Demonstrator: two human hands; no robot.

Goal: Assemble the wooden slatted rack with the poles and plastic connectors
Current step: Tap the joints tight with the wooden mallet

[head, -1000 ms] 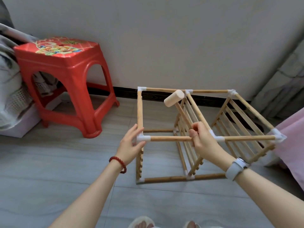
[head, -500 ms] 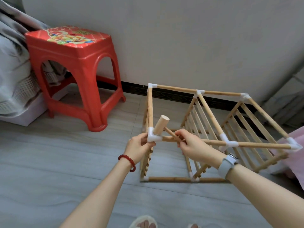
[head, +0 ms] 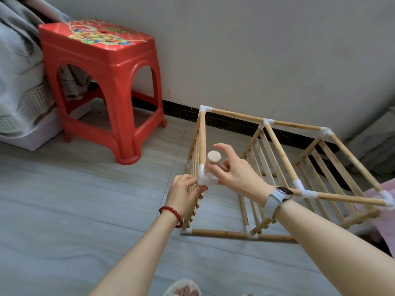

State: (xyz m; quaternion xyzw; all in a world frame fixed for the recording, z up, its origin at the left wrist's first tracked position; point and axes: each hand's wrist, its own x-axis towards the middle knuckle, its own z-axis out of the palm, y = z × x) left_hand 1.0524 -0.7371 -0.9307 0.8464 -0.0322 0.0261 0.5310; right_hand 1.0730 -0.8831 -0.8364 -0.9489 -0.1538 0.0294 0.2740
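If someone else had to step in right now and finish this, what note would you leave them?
Left hand: pinches the near-left white corner connector of the rack, steadying it.
Right hand: holds the small wooden mallet by its handle, head just above that connector.
Done: the frame stands on the floor with poles, slatted panels and connectors joined all round.
Left: probably tap this corner home, then check the other top connectors, such as the near-middle one and the near-right one. Whether any joint is loose cannot be told.
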